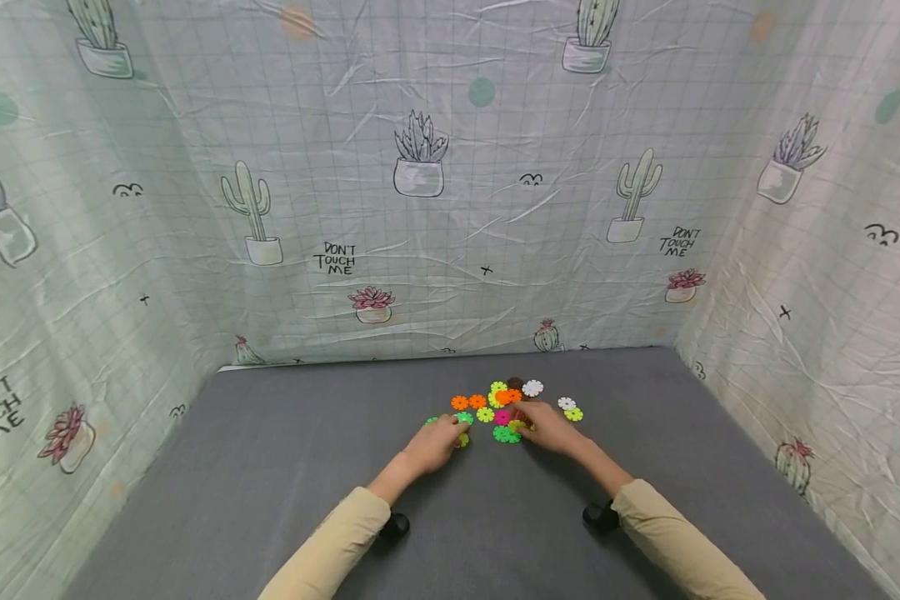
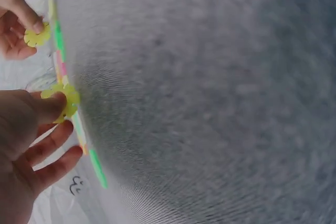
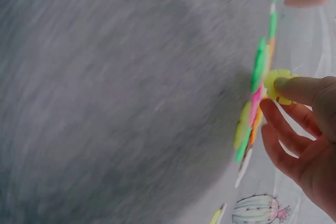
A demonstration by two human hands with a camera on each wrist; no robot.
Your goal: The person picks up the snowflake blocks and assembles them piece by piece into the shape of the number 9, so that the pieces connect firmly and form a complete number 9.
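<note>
My left hand point(image 1: 432, 445) pinches a yellow snowflake disc point(image 2: 71, 98), a flat round piece with notches around its rim, between thumb and forefinger. Another yellow snowflake disc point(image 3: 270, 86) sits in the pinch of my right hand point(image 1: 552, 428), its other fingers spread below. Both discs are held just above the grey table at the near side of a loose cluster. Close by the right fingertips lie green discs point(image 1: 502, 434) and a magenta disc point(image 1: 502, 418). A mint-green disc point(image 1: 463, 417) shows just past the left fingers, partly covered by them.
Orange discs point(image 1: 460, 402), a dark brown disc point(image 1: 515, 383) and a white disc point(image 1: 532, 388) lie further back on the grey table point(image 1: 292, 467). Off to the right are a white disc point(image 1: 566, 403) and a yellow one. Printed curtains point(image 1: 450, 225) enclose the table's back and sides.
</note>
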